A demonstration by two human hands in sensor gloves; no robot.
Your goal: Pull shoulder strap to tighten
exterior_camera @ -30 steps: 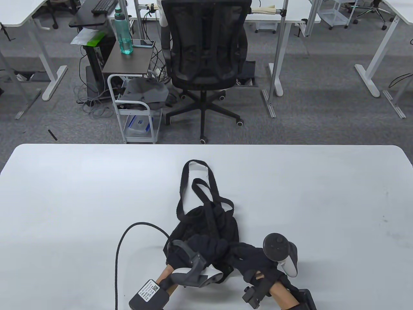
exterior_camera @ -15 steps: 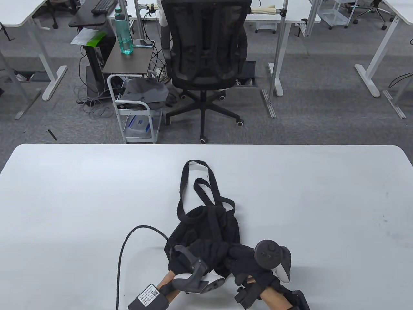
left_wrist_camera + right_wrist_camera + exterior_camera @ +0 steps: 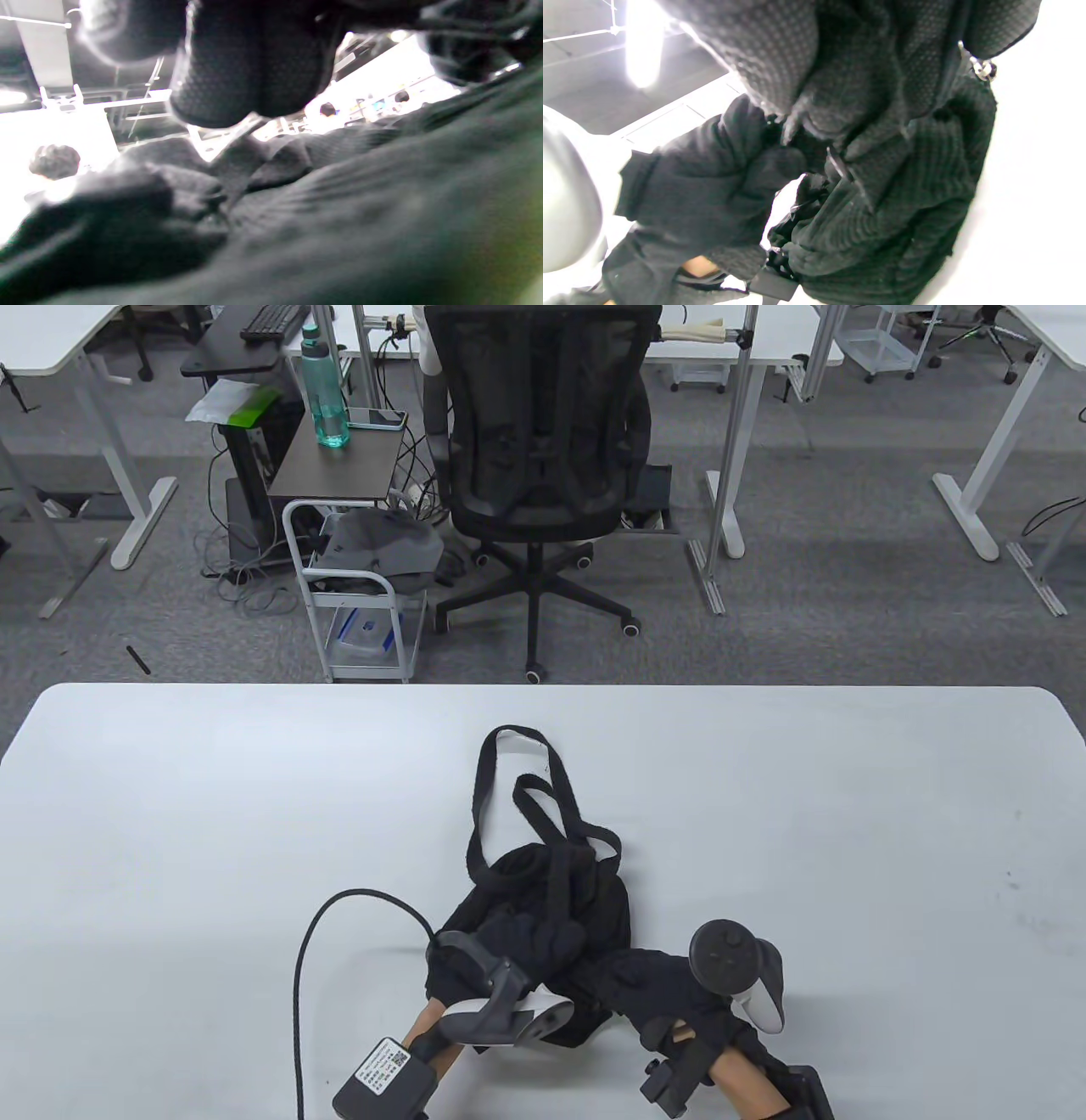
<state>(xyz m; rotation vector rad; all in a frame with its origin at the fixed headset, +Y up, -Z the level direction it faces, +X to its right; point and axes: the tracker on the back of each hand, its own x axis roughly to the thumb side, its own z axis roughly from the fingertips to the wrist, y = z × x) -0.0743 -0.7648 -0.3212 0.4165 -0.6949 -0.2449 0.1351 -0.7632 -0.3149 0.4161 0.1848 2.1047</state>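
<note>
Now both hands' fingers curled into black bag (image 3: 585, 891); left hand (image 3: 522, 946), right hand (image 3: 653, 984); strap grip unclear

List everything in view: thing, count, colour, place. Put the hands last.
bag: 1, black, near middle of the table, under both hands
straps: black loops, lying on the table beyond the bag
table: 1, white, foreground
cable: 1, black, curving over the table at the left hand
chair: 1, black mesh, on the carpet beyond the table
bottle: 1, teal, on a small dark stand at back left
phone: 1, beside the bottle
cart: 1, white, left of the chair, grey fabric on top
keyboard: 1, black, back left
left hand: black glove, fingers curled on the bag's near end
right hand: black glove, on the bag's near right edge; grip hidden
</note>
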